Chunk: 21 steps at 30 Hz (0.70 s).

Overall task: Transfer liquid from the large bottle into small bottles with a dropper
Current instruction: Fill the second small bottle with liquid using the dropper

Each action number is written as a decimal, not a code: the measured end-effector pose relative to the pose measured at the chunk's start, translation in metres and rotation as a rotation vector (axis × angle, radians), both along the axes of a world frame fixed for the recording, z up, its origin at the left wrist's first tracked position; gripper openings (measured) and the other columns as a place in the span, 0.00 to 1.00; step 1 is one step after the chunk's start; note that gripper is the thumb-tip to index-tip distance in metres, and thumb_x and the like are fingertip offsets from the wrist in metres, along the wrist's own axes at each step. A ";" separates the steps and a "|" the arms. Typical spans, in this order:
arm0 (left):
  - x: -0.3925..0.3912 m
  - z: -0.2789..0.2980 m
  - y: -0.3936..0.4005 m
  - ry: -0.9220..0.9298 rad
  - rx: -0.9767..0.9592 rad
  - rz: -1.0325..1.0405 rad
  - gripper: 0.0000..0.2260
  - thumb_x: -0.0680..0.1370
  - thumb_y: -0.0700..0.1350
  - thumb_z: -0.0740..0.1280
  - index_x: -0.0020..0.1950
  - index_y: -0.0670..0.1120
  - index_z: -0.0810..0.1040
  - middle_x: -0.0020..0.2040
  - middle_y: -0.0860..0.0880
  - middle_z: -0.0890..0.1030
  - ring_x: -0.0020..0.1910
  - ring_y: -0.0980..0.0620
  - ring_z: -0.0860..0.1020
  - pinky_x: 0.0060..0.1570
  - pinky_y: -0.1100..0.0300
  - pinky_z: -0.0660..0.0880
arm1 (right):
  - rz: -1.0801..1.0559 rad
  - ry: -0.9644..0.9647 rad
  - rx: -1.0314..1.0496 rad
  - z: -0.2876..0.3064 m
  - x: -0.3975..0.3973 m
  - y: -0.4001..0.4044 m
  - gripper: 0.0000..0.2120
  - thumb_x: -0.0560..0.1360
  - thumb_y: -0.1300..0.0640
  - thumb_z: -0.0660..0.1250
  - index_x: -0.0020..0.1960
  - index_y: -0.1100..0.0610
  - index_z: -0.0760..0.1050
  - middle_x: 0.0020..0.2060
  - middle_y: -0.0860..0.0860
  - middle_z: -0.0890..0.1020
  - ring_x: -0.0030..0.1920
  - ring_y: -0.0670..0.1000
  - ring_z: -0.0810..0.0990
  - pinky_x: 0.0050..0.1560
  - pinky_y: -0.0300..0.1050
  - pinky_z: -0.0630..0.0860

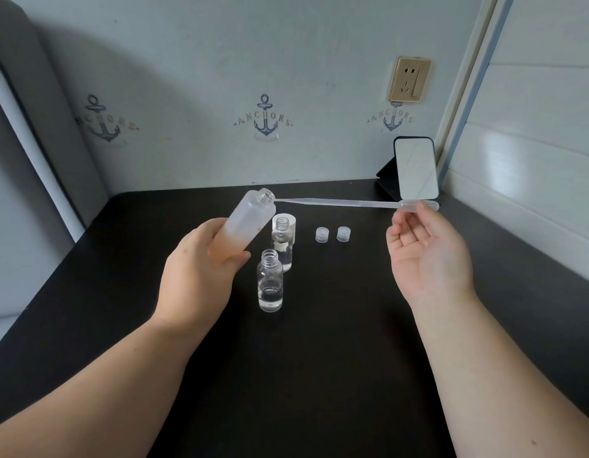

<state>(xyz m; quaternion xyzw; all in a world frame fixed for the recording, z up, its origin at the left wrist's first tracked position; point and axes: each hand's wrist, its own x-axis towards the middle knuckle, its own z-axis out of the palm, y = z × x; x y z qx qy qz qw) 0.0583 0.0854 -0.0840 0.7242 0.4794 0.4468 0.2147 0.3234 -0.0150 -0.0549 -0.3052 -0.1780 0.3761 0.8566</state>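
My left hand (200,259) grips the large frosted bottle (250,216) round its lower part, tilted with the open neck up and to the right. My right hand (425,249) pinches the bulb end of a long clear dropper (339,203), palm turned up. The dropper lies almost level, its thin tip touching the bottle's mouth. Two small clear bottles stand uncapped on the black table (319,358): the near one (270,282) holds some clear liquid, the far one (282,244) stands just behind it.
Two small clear caps (322,235) (343,233) lie right of the small bottles. A white cap (291,223) stands behind the far bottle. A small mirror (417,168) leans at the back right corner. Walls close the table at back and right.
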 end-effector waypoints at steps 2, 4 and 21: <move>0.001 0.001 -0.001 -0.026 -0.032 -0.012 0.16 0.75 0.51 0.74 0.57 0.66 0.73 0.48 0.64 0.78 0.48 0.60 0.78 0.44 0.63 0.72 | 0.007 0.007 0.015 0.000 0.001 0.000 0.11 0.78 0.61 0.69 0.39 0.57 0.85 0.42 0.49 0.85 0.40 0.47 0.83 0.42 0.39 0.78; 0.001 0.001 -0.001 -0.052 -0.070 -0.016 0.16 0.75 0.52 0.74 0.58 0.65 0.73 0.49 0.62 0.79 0.47 0.57 0.80 0.46 0.57 0.76 | 0.012 0.011 0.021 0.000 0.001 0.000 0.12 0.79 0.61 0.68 0.39 0.57 0.85 0.41 0.50 0.85 0.39 0.47 0.82 0.41 0.39 0.78; 0.001 -0.001 0.003 -0.114 -0.168 -0.007 0.25 0.75 0.57 0.73 0.70 0.54 0.70 0.58 0.60 0.77 0.53 0.59 0.78 0.43 0.68 0.70 | 0.049 -0.017 -0.036 0.000 -0.001 0.003 0.13 0.77 0.62 0.69 0.34 0.58 0.84 0.36 0.52 0.83 0.33 0.47 0.78 0.36 0.38 0.75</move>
